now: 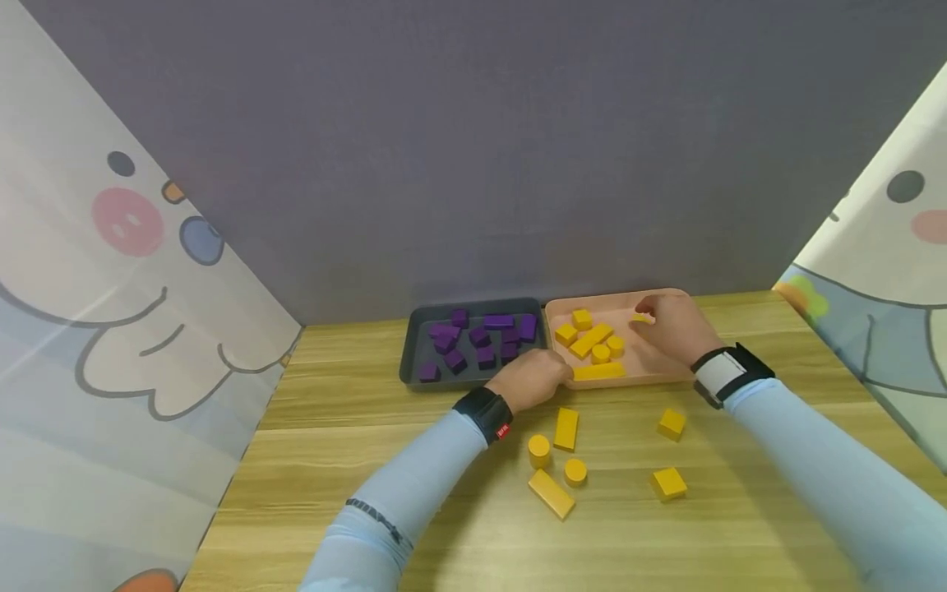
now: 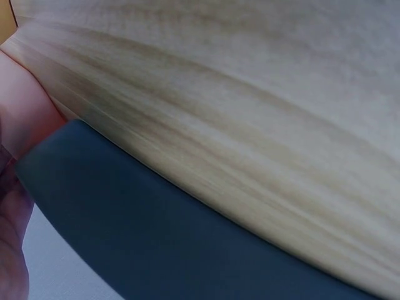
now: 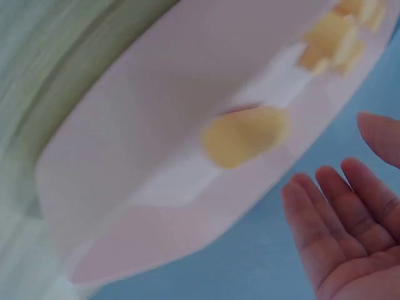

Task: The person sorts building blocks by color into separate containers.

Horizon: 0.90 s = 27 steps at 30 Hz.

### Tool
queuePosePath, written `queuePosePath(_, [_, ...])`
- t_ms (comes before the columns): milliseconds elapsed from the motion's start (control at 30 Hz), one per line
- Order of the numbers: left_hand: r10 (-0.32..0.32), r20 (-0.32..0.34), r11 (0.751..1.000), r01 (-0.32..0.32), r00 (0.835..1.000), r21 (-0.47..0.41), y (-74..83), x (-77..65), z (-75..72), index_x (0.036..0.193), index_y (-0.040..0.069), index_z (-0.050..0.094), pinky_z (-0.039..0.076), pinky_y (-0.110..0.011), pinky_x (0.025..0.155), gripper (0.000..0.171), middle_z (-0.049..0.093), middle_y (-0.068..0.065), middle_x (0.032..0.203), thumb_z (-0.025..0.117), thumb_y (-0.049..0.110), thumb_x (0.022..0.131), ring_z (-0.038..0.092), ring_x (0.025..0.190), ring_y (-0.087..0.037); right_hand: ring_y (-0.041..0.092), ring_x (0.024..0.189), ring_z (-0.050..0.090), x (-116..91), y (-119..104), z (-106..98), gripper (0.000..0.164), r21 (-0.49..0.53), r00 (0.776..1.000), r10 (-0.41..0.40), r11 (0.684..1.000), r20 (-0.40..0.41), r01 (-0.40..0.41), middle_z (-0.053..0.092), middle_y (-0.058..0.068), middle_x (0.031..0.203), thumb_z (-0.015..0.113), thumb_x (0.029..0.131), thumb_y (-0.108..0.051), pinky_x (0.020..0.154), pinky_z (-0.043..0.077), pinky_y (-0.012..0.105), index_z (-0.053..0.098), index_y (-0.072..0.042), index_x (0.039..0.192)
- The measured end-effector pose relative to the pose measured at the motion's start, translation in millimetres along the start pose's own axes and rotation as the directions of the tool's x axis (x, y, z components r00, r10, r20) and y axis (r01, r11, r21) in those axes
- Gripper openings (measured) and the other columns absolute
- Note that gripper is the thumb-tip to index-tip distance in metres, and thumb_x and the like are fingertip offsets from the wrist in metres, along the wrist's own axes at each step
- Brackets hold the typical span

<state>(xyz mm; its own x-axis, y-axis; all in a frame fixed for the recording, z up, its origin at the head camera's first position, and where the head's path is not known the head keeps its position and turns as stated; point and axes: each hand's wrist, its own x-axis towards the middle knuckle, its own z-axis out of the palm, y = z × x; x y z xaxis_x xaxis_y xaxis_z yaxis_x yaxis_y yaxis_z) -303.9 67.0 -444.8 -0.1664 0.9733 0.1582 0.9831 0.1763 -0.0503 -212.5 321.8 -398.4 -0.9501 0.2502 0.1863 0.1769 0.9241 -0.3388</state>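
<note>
My left hand (image 1: 534,379) is at the near left corner of the pink tray (image 1: 666,376), beside the left end of a long yellow block (image 1: 599,372). In the left wrist view, only part of this left hand (image 2: 11,244) shows, close to the pink wall; I cannot tell what its fingertips hold. My right hand (image 1: 676,327) hovers over the right part of that tray. Its fingers are extended in the right wrist view, apart from a yellow cylinder (image 3: 247,134) lying in the tray. Several yellow blocks (image 1: 592,339) lie in the tray's left half.
Left of the pink tray stands a dark grey tray (image 1: 409,353) holding several purple blocks (image 1: 479,337). Loose on the wooden table (image 1: 333,460) are yellow rectangular blocks (image 1: 566,429), cylinders (image 1: 539,451) and cubes (image 1: 669,483). A grey wall (image 1: 473,164) rises behind the trays.
</note>
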Motion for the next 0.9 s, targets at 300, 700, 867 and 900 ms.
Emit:
queuePosePath(300, [0.017, -0.006, 1.0, -0.017, 1.0, -0.002, -2.5, -0.1, 1.6, 0.107, 0.022, 0.082, 0.058, -0.016, 0.091, 0.02, 0.08, 0.008, 0.105, 0.07, 0.009, 0.098, 0.074, 0.097, -0.004, 0.033, 0.107, 0.071, -57.7, -58.5, -10.0, 0.035, -0.126, 0.889, -0.427, 0.903, -0.166, 0.41, 0.078, 0.013, 0.114, 0.085, 0.086, -0.019, 0.093, 0.06, 0.052, 0.075, -0.005, 0.116])
queuePosePath(700, [0.004, 0.004, 1.0, -0.004, 1.0, -0.006, -2.8, -1.2, -1.5, 0.102, 0.021, 0.082, 0.058, -0.018, 0.089, 0.019, 0.079, 0.008, 0.099, 0.068, 0.009, 0.099, 0.072, 0.091, -0.004, 0.025, 0.127, 0.066, -104.9, -80.2, 28.8, 0.043, -0.078, 0.655, -0.742, 0.651, 0.141, 0.755, 0.072, 0.003, 0.135, 0.079, 0.086, -0.003, 0.104, 0.057, 0.044, 0.073, -0.014, 0.127])
queuePosePath(867, [-0.007, 0.021, 1.0, 0.007, 1.0, 0.002, -1.8, -0.7, -0.8, 0.105, 0.022, 0.082, 0.058, -0.018, 0.091, 0.021, 0.08, 0.008, 0.104, 0.066, 0.01, 0.1, 0.073, 0.096, -0.005, 0.031, 0.14, 0.057, -107.3, -85.4, 38.1, 0.055, -0.048, 0.657, -0.699, 0.674, 0.282, 0.737, 0.064, 0.005, 0.148, 0.08, 0.086, -0.007, 0.112, 0.051, 0.05, 0.067, -0.016, 0.139])
queuePosePath(900, [-0.009, 0.023, 1.0, 0.009, 1.0, 0.002, -1.4, -0.7, -1.3, 0.105, 0.022, 0.082, 0.058, -0.018, 0.091, 0.021, 0.079, 0.008, 0.104, 0.066, 0.01, 0.1, 0.073, 0.096, -0.005, 0.033, 0.141, 0.056, -107.0, -86.5, 39.0, 0.055, -0.04, 0.658, -0.694, 0.678, 0.293, 0.734, 0.063, 0.006, 0.149, 0.08, 0.086, -0.009, 0.113, 0.05, 0.051, 0.066, -0.017, 0.139])
